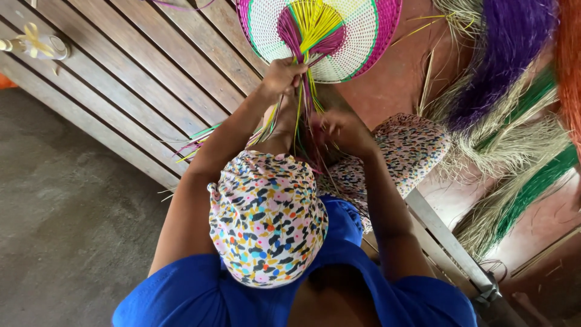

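Pinching a bundle of coloured straw strands (302,91), the left hand (283,75) closes its fingers (296,66) just under the round woven fan (319,33), which sits directly above the knuckles, its yellow and purple centre fanning out from the grip. The right hand (342,130) is lower and to the side, fingers curled around loose strands trailing down from the fan. The person wears a speckled headscarf (266,218) and blue top. Purple, green and natural straw bundles (508,91) lie well apart on the right, beside the slatted wooden bench (151,79).

A round woven fan (327,36), white with pink rim, trailing loose yellow-purple strands.
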